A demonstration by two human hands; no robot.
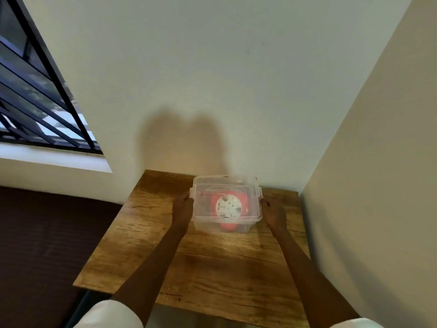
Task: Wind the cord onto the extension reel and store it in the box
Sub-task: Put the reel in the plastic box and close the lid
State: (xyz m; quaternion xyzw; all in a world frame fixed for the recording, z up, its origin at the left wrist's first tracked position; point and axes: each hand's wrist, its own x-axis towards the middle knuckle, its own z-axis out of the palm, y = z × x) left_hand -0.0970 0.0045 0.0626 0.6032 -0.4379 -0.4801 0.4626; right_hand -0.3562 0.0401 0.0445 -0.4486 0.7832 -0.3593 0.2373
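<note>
Clear plastic storage box with lid (226, 185) sits at the far end of the wood-grain tabletop (201, 268), close to the pale back wall (212, 79). Seen through the lid: the red round extension reel with white socket face (228, 205), lying flat inside the box. Cord not separately visible; no loose length trails on the tabletop, so winding looks finished.

Task judged nearly complete. Reel is stored, lid is on. What may be left: pressing down the side latches or simply letting go. Whether the latches are snapped shut cannot be told from this view.

Left hand (184, 209) is against the box's left side, fingers curled around the rim near the latch. Right hand (272, 213) mirrors it on the right side, fingers wrapped at the lid edge. Each grip is partly closed, holding box wall and rim, not the reel. Fingertips are too blurred to say whether they press the latches or only steady the box.

Reel lies between the two hands, separated from both by the clear walls. Barred window (35, 91) at far left.
</note>
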